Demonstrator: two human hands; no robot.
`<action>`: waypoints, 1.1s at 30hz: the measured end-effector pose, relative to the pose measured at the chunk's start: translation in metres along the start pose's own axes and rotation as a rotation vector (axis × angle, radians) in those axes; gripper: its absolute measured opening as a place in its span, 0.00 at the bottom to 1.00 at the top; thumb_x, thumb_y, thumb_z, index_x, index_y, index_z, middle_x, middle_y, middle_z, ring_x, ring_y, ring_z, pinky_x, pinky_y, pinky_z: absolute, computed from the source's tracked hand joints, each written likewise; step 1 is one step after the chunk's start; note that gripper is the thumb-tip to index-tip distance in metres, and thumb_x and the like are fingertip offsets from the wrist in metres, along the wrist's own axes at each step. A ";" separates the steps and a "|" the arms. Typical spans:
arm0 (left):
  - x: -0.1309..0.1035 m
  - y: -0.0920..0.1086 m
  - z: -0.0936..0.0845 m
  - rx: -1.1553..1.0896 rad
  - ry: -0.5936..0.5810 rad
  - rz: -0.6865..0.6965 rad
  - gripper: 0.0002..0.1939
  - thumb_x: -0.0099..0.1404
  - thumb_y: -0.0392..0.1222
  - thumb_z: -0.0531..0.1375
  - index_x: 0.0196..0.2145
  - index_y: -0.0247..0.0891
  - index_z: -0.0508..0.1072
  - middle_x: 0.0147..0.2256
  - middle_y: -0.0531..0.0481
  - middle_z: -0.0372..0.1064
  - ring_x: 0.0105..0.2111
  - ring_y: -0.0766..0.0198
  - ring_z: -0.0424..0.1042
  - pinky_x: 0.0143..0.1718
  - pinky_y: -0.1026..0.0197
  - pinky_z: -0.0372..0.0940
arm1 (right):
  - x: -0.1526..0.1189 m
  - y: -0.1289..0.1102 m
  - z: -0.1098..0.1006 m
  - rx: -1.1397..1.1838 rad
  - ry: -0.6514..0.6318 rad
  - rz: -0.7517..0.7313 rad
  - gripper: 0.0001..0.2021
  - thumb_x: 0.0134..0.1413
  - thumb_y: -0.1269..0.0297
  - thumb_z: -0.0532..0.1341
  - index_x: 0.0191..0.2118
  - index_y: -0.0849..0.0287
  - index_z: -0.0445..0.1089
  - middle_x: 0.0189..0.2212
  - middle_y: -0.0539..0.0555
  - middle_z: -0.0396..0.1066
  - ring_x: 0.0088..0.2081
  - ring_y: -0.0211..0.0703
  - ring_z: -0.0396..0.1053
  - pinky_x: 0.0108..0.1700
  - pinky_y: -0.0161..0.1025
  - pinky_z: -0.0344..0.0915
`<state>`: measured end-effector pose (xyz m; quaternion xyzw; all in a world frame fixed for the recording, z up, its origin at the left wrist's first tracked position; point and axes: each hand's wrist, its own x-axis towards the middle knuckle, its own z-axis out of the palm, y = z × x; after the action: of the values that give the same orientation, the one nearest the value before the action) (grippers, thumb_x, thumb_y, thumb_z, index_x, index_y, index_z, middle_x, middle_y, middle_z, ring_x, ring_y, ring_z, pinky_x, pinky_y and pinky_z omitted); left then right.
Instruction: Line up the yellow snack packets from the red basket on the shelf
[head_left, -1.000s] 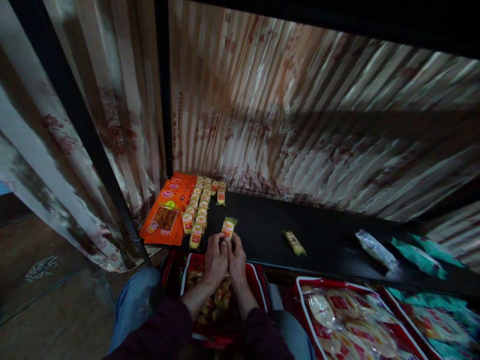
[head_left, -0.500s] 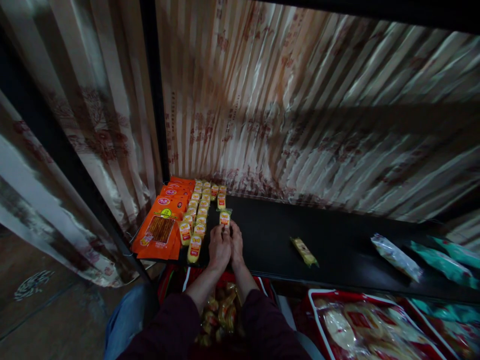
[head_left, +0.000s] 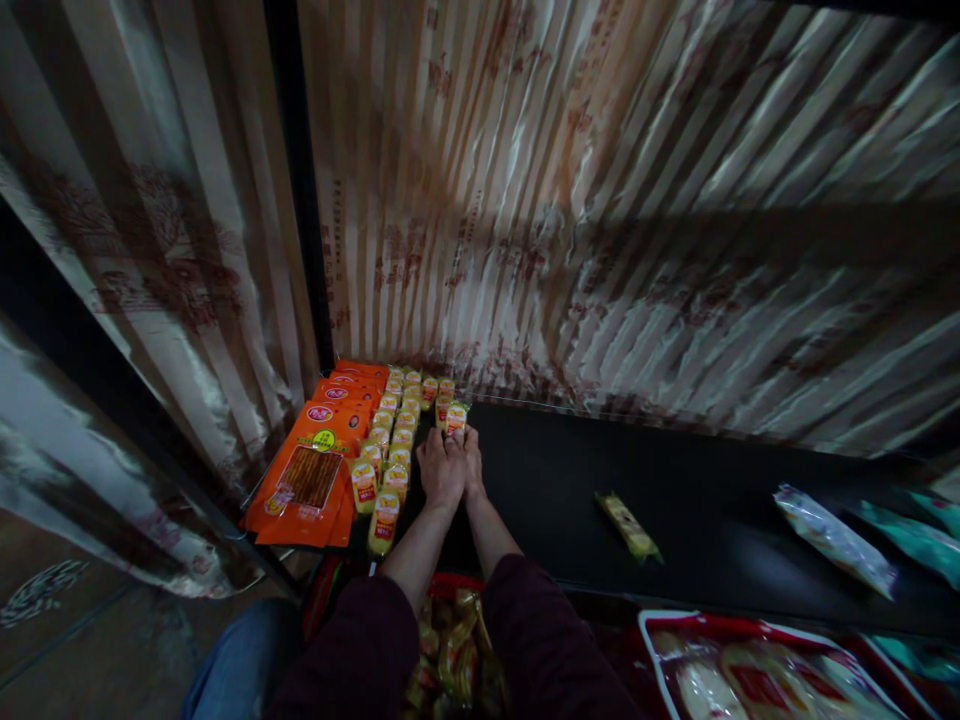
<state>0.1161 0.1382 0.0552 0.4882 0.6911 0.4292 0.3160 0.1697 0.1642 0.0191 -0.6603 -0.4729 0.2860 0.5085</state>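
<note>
Two hands, the left (head_left: 442,466) and the right (head_left: 472,462), pinch one small yellow packet (head_left: 456,418) between them; it pokes out just beyond their fingertips, on the far side, over the shelf (head_left: 540,480). Left of the hands stand rows of similar packets (head_left: 384,522), beside orange bags (head_left: 307,475).

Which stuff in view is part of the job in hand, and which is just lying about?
In the job:
left hand, right hand
yellow packet at their fingertips
matching rows on the black shelf
wrapped packets below

Apparently just lying about:
orange packets
lone packet, mid-shelf
silvery packet
teal packets
right-hand basket
</note>
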 end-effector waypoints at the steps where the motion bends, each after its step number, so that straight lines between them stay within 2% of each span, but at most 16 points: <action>1: 0.003 0.002 0.001 0.000 -0.004 -0.024 0.20 0.65 0.42 0.49 0.52 0.35 0.68 0.52 0.39 0.69 0.55 0.54 0.64 0.59 0.54 0.53 | 0.001 -0.002 0.000 -0.006 -0.017 0.039 0.16 0.53 0.49 0.53 0.41 0.54 0.66 0.30 0.52 0.74 0.33 0.45 0.72 0.36 0.39 0.65; 7: 0.020 -0.002 0.002 -0.090 -0.115 -0.030 0.21 0.66 0.43 0.47 0.53 0.36 0.68 0.51 0.40 0.70 0.54 0.56 0.66 0.56 0.56 0.56 | 0.006 -0.004 0.003 -0.092 -0.043 0.074 0.18 0.54 0.49 0.51 0.43 0.55 0.67 0.33 0.54 0.75 0.35 0.47 0.72 0.38 0.41 0.64; 14: 0.024 -0.012 0.001 -0.180 -0.107 0.016 0.21 0.66 0.45 0.49 0.53 0.37 0.68 0.51 0.42 0.70 0.55 0.56 0.65 0.57 0.54 0.57 | 0.000 0.000 0.009 -0.005 -0.043 -0.022 0.16 0.52 0.50 0.54 0.43 0.53 0.67 0.34 0.50 0.76 0.36 0.44 0.72 0.39 0.38 0.65; 18: 0.026 -0.013 -0.001 -0.114 -0.060 0.028 0.16 0.64 0.42 0.51 0.47 0.39 0.72 0.51 0.43 0.69 0.58 0.55 0.60 0.61 0.52 0.52 | 0.005 0.002 0.012 -0.057 -0.009 0.015 0.17 0.53 0.50 0.54 0.43 0.54 0.67 0.34 0.53 0.76 0.35 0.45 0.71 0.38 0.39 0.64; 22: 0.032 -0.008 -0.001 -0.094 -0.082 0.065 0.11 0.61 0.36 0.54 0.39 0.42 0.74 0.46 0.45 0.72 0.60 0.55 0.58 0.63 0.53 0.49 | 0.017 0.005 0.013 -0.091 0.024 0.030 0.16 0.52 0.52 0.55 0.42 0.55 0.67 0.33 0.54 0.76 0.35 0.45 0.71 0.38 0.39 0.64; 25: 0.036 -0.004 0.001 -0.078 -0.083 0.048 0.13 0.63 0.37 0.53 0.44 0.40 0.73 0.49 0.43 0.70 0.59 0.55 0.60 0.61 0.55 0.52 | 0.021 0.003 0.013 -0.103 -0.001 0.049 0.17 0.53 0.50 0.54 0.42 0.55 0.66 0.35 0.54 0.76 0.36 0.45 0.71 0.39 0.39 0.63; 28: 0.039 -0.004 0.005 -0.066 -0.094 -0.086 0.19 0.66 0.42 0.50 0.52 0.33 0.68 0.52 0.36 0.68 0.56 0.53 0.64 0.56 0.55 0.57 | 0.019 0.000 0.012 -0.100 -0.022 0.061 0.19 0.53 0.47 0.51 0.42 0.55 0.66 0.36 0.55 0.75 0.38 0.46 0.71 0.40 0.40 0.63; 30: 0.039 -0.006 0.010 -0.092 -0.102 -0.111 0.20 0.67 0.44 0.50 0.52 0.31 0.67 0.51 0.33 0.68 0.54 0.51 0.66 0.54 0.54 0.59 | 0.016 -0.001 0.011 -0.097 -0.024 0.066 0.20 0.53 0.46 0.50 0.42 0.55 0.66 0.36 0.55 0.75 0.38 0.48 0.71 0.40 0.41 0.63; 33: 0.038 -0.010 0.017 -0.146 -0.103 -0.056 0.17 0.66 0.43 0.52 0.49 0.35 0.70 0.49 0.37 0.69 0.55 0.51 0.64 0.55 0.53 0.59 | 0.011 0.000 0.010 -0.058 -0.020 0.052 0.21 0.51 0.45 0.51 0.43 0.55 0.65 0.35 0.55 0.75 0.40 0.48 0.71 0.41 0.41 0.64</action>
<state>0.1146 0.1775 0.0378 0.4659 0.6540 0.4439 0.3977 0.1653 0.1787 0.0165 -0.6839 -0.4687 0.2919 0.4769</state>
